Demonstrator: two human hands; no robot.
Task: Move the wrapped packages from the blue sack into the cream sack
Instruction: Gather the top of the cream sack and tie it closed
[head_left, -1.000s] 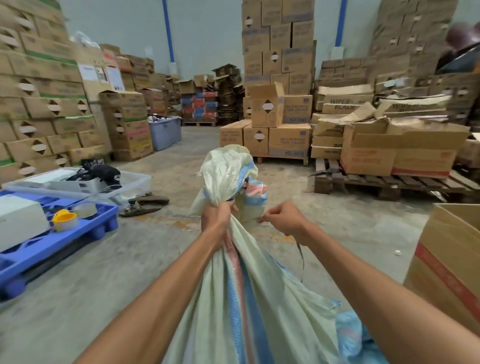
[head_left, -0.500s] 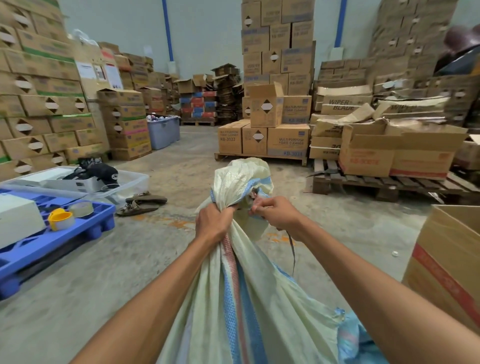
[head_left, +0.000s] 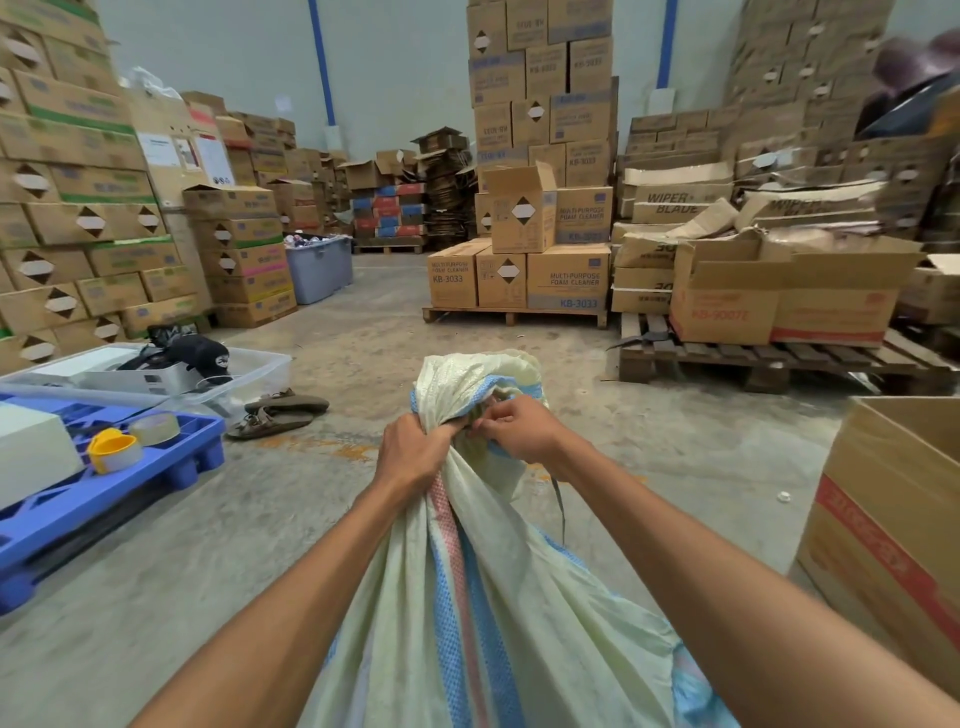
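A full cream sack (head_left: 519, 623) with blue and red stripes stands in front of me, its mouth bunched into a neck. My left hand (head_left: 415, 452) grips that neck from the left. My right hand (head_left: 519, 431) pinches the gathered fabric at the neck from the right, fingers curled; a thin dark string (head_left: 561, 504) hangs below it. A bit of light blue sack (head_left: 696, 691) shows at the lower right, behind the cream one. No wrapped packages are visible.
A blue plastic pallet (head_left: 119, 493) with a yellow tape dispenser (head_left: 111, 449) lies left, a clear bin (head_left: 254, 374) and sandals (head_left: 280, 410) beyond it. An open carton (head_left: 893, 530) stands close on the right. Wooden pallets (head_left: 779, 358) with boxes stand ahead.
My right hand has moved in from apart to the sack's neck beside my left hand. The bunched top of the sack has dropped lower and folded over.
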